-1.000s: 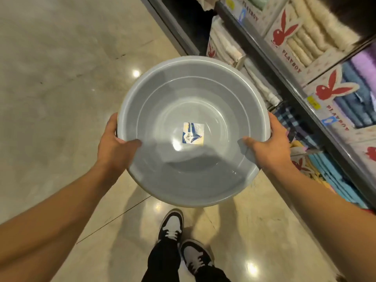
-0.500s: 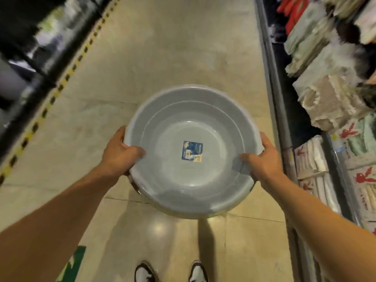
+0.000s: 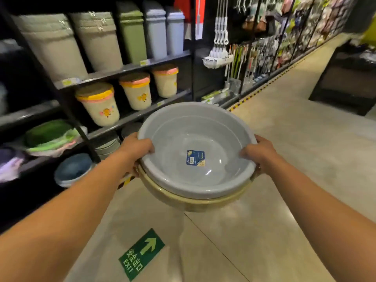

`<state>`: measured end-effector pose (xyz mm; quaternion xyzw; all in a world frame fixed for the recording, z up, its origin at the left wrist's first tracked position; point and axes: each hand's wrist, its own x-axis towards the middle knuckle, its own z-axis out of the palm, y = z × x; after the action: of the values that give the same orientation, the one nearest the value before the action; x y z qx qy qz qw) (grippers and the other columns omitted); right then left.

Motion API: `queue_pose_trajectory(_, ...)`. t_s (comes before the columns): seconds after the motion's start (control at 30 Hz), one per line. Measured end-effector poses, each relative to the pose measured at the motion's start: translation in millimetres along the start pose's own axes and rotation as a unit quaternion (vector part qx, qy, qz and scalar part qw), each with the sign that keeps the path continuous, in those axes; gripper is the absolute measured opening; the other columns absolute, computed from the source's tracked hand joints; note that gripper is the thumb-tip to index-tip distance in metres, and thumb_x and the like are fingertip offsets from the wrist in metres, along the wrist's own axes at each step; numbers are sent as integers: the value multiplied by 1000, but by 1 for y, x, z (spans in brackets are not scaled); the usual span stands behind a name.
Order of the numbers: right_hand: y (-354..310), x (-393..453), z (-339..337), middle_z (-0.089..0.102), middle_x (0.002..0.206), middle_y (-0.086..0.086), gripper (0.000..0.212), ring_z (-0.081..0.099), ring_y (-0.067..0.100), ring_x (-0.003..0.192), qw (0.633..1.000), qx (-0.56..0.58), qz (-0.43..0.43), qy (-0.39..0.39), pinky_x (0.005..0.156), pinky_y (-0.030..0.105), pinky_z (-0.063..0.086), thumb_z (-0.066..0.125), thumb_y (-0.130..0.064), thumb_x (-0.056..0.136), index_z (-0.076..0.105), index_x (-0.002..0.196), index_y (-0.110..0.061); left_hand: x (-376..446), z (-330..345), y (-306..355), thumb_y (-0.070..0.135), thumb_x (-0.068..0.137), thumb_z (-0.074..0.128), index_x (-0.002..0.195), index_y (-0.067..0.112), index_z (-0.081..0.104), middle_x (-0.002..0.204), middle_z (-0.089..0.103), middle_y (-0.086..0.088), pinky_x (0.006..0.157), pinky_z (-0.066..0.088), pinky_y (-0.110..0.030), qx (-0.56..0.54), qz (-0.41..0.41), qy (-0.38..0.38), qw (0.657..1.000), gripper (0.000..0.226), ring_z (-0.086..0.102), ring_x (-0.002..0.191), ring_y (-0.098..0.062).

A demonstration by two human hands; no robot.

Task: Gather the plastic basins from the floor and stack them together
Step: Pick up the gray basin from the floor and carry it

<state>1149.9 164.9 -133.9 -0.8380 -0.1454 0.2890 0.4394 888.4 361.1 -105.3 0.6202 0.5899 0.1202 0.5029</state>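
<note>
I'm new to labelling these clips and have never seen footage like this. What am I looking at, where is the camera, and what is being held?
No machine here: a person wears a wide-angle camera on the head, looking forward and down, so both bare arms reach into the picture. The left hand and right hand grip opposite rims of a grey basin nested in a beige basin. A blue label sits inside the grey one. Below is a shop's tiled floor with a green exit sign. Shelves on the left hold bins.
</note>
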Motion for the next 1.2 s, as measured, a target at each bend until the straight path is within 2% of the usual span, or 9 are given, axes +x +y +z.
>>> queue_pose_trajectory(0.13, -77, -37, 50, 64, 109, 19, 53, 65, 46, 92, 996, -35, -53, -60, 60, 66, 56, 66, -7, 75, 59, 123, -28, -35, -99, -7, 14, 78, 64, 136, 32, 45, 119, 54, -13, 74, 54, -68, -26, -18, 61, 998, 64, 57, 102, -44)
queue_pose_trajectory(0.27, -132, -70, 101, 64, 109, 19, 51, 64, 45, 93, 986, -61, -101, -121, 57, 64, 55, 66, -8, 75, 58, 123, -24, -77, -171, -33, 16, 77, 65, 128, 25, 49, 105, 55, -15, 61, 58, -59, -62, -36, 132, 989, 54, 59, 88, -41)
queue_pose_trajectory(0.37, -162, -94, 138, 64, 109, 18, 52, 64, 44, 94, 971, -86, -142, -171, 62, 71, 53, 69, -9, 72, 60, 122, -22, -112, -210, -63, 17, 77, 66, 127, 21, 51, 106, 58, -18, 59, 58, -62, -73, -55, 183, 979, 53, 62, 88, -44)
queue_pose_trajectory(0.47, -180, -124, 178, 65, 105, 18, 51, 66, 43, 91, 951, -102, -183, -228, 68, 69, 54, 70, -10, 72, 60, 121, -21, -150, -238, -100, 16, 77, 67, 126, 19, 51, 109, 58, -20, 61, 57, -63, -106, -82, 243, 961, 51, 62, 92, -45)
queue_pose_trajectory(0.6, -187, -170, 227, 64, 97, 16, 43, 66, 40, 81, 918, -147, -218, -298, 45, 51, 56, 69, -12, 79, 52, 117, -26, -199, -264, -149, 16, 75, 68, 118, 16, 55, 104, 61, -20, 61, 57, -61, -136, -131, 320, 928, 45, 63, 86, -43)
queue_pose_trajectory(0.7, -185, -203, 262, 63, 102, 15, 43, 66, 40, 87, 883, -176, -249, -357, 57, 57, 58, 69, -12, 80, 51, 115, -28, -237, -274, -188, 17, 73, 68, 108, 13, 57, 91, 62, -20, 55, 56, -57, -143, -166, 375, 901, 37, 63, 71, -39)
queue_pose_trajectory(0.83, -170, -256, 301, 62, 102, 13, 44, 65, 39, 89, 845, -205, -273, -413, 61, 59, 58, 70, -11, 81, 50, 116, -29, -291, -278, -245, 18, 72, 67, 98, 11, 60, 70, 56, -16, 55, 57, -57, -159, -216, 403, 875, 28, 54, 52, -30)
queue_pose_trajectory(1.03, -149, -330, 359, 62, 108, 18, 47, 65, 42, 91, 807, -225, -286, -465, 64, 61, 58, 68, -10, 80, 51, 121, -24, -348, -300, -312, 15, 71, 65, 111, 19, 58, 84, 58, -16, 48, 54, -54, -204, -242, 458, 831, 40, 55, 61, -33)
queue_pose_trajectory(1.2, -147, -371, 405, 60, 117, 18, 50, 64, 42, 94, 793, -218, -298, -484, 68, 61, 58, 69, -10, 81, 52, 127, -22, -362, -330, -350, 14, 72, 63, 110, 21, 56, 89, 61, -16, 45, 53, -49, -225, -242, 473, 817, 39, 56, 65, -33)
